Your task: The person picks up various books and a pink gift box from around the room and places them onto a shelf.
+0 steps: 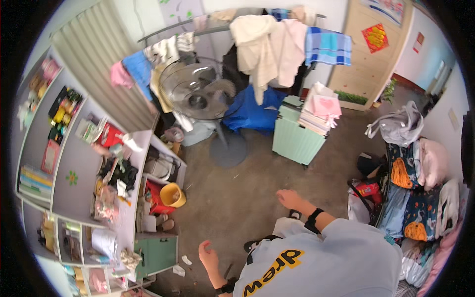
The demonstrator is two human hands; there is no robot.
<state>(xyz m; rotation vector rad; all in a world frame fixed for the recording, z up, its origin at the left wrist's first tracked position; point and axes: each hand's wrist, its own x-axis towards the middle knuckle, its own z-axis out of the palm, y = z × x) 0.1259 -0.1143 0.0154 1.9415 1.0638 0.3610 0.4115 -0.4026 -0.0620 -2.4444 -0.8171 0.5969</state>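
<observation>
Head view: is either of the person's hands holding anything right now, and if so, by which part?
Nothing appears held: the left hand and the right hand both look empty.

We see a loose, pale grey-blue top [346,265] filling the lower middle of the frame, with rounded black lettering backed in yellow [273,271] slanting across it. The right hand [291,199] is bare, with a broad black band [313,221] at its wrist; the left hand [209,255], also bare, has a dark band [226,286] near the bottom edge. Between them we make out pale cloth [289,226] and a dark-and-white shoe [295,214]
</observation>
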